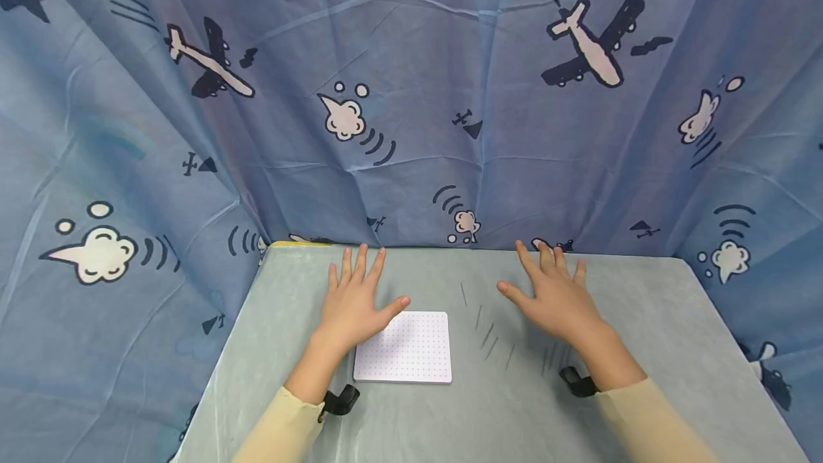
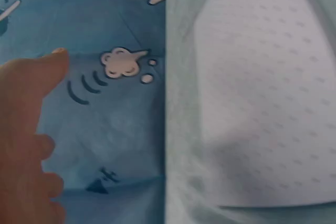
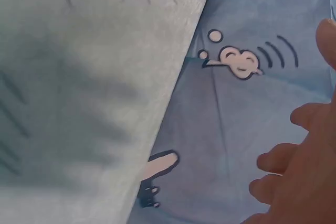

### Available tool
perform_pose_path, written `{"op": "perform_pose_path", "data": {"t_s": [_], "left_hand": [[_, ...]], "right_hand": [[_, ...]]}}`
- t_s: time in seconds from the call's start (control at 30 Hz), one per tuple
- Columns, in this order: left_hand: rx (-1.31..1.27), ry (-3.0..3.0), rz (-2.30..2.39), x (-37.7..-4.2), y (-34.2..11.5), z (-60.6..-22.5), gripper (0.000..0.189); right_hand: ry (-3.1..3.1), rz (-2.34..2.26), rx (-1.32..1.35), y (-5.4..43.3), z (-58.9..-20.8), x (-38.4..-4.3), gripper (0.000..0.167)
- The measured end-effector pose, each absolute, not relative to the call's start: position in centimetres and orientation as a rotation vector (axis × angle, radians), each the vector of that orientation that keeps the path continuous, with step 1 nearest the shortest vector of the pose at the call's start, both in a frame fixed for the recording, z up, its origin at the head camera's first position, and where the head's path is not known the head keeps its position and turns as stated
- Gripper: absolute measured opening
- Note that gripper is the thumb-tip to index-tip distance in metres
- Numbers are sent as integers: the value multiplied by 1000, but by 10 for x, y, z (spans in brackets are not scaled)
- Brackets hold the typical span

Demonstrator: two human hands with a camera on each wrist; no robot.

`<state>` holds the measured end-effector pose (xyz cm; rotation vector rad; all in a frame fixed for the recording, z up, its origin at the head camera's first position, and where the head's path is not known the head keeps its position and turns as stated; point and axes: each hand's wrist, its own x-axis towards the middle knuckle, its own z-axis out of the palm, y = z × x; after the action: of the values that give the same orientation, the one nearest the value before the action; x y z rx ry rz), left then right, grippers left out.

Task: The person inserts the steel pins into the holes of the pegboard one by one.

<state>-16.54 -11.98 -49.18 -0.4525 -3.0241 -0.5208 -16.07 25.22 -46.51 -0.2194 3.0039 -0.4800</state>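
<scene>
A white rectangular pad with rounded corners and rows of small dots (image 1: 411, 352) lies on the table. My left hand (image 1: 355, 307) is spread above the pad's left side, its thumb overlapping the pad's upper edge in the head view. The left wrist view shows that hand (image 2: 23, 129) at the left and the dotted pad (image 2: 268, 98) at the right. Off to the pad's right, my right hand (image 1: 558, 297) is held over the table with fingers spread and holding nothing. In the right wrist view, its fingers (image 3: 278, 158) appear at the right edge.
The pale grey-green table (image 1: 514, 406) bears several thin dark strokes between the hands. A blue curtain (image 1: 411, 127) printed with planes and clouds hangs along its back and sides. A yellow strip (image 1: 302, 244) shows at the back left edge. Each wrist wears a black device (image 1: 341, 400).
</scene>
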Motion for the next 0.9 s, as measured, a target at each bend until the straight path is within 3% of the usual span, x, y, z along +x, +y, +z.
{"op": "perform_pose_path", "data": {"t_s": [0.43, 0.53, 0.6, 0.77, 0.83, 0.9], "left_hand": [[-410, -3026, -740, -143, -141, -535, 115], [-394, -3042, -776, -137, -146, -545, 116], [-382, -3052, -812, -132, -150, -552, 116], [-334, -3077, -934, -123, -158, -566, 113], [-327, -3084, -975, -119, -161, -571, 112], [-332, -3088, -998, -116, -162, -576, 111]], "right_hand": [[2899, -526, -21, 291, -493, -134, 122], [2858, -517, 31, 302, -498, -128, 119], [2853, -509, 52, 308, -501, -124, 103], [2882, -545, 42, 319, -512, -115, 35], [2895, -566, 42, 323, -517, -110, 20], [2898, -568, 63, 325, -520, -107, 17]]}}
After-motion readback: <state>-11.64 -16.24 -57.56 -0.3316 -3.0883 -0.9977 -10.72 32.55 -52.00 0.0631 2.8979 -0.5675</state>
